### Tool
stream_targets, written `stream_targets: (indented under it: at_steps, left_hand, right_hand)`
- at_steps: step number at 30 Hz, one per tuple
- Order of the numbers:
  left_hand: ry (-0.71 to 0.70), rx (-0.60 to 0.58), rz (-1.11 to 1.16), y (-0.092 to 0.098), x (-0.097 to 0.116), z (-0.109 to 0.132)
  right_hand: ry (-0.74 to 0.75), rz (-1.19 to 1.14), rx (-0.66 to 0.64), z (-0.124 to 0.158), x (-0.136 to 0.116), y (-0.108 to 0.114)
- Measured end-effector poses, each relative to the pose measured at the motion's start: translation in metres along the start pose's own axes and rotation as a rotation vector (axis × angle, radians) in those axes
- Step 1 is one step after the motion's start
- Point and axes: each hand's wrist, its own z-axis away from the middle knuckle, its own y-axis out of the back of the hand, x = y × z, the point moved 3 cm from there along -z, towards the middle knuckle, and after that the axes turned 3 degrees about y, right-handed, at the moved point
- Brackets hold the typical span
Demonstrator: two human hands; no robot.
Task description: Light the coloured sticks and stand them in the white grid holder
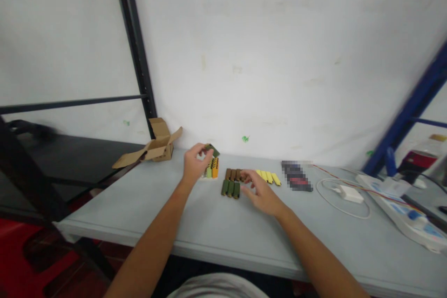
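Note:
My left hand (196,164) is closed in a pinch on a dark green lighter (214,151), held tilted above a small tray. Orange lighters (215,170) and light green lighters (209,172) stand upright in that tray, their tops dark; my left hand hides part of it. Over the table, my right hand (260,193) is open, thumb and fingers apart, nothing seen between them. Just left of it lie three dark green lighters (231,189) side by side. Behind these is a row of brown lighters (233,174), its right end by my right fingertips. Several yellow lighters (268,177) lie farther right.
An opened cardboard box (162,145) sits at the back left. Toward the right are a pixelated dark item (296,176), a white adapter (350,193) with its cable, and a white power strip (401,214). A white wall (265,79) rises behind the grey table (206,230).

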Motion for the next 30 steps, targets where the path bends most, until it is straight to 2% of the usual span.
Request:
stream_targets:
  at_steps: [1, 3, 5, 8, 11, 14, 18, 25, 30]
  left_hand:
    - [0.059, 0.086, -0.027, 0.012, -0.014, -0.007]
    - [0.138, 0.116, -0.08, 0.028, -0.041, -0.015]
    - [0.171, 0.051, -0.116, 0.034, -0.062, -0.018]
    - [0.178, -0.129, -0.169, 0.03, -0.08, -0.015]
    - [0.145, -0.339, -0.202, 0.018, -0.083, -0.009]
    - [0.123, -0.448, -0.206, 0.01, -0.078, -0.005]
    - [0.118, -0.502, -0.194, 0.005, -0.072, -0.002]
    - [0.09, -0.521, -0.232, 0.002, -0.082, -0.002]
    - [0.104, -0.524, -0.255, -0.003, -0.08, -0.002]
  right_hand:
    - [0.052, 0.076, -0.042, 0.0, 0.003, 0.0]
    - [0.125, 0.184, -0.127, -0.001, 0.01, -0.003]
    - [0.14, 0.256, -0.207, 0.0, 0.016, -0.007]
    - [0.152, 0.317, -0.293, 0.0, 0.017, -0.011]
    - [0.155, 0.313, -0.307, 0.001, 0.012, -0.011]
    - [0.141, 0.274, -0.304, 0.0, 0.009, -0.008]
    - [0.151, 0.286, -0.32, 0.001, 0.01, -0.007]
    - [0.118, 0.401, -0.293, 0.005, 0.003, -0.003]
    - [0.158, 0.45, -0.368, 0.004, 0.0, -0.002]
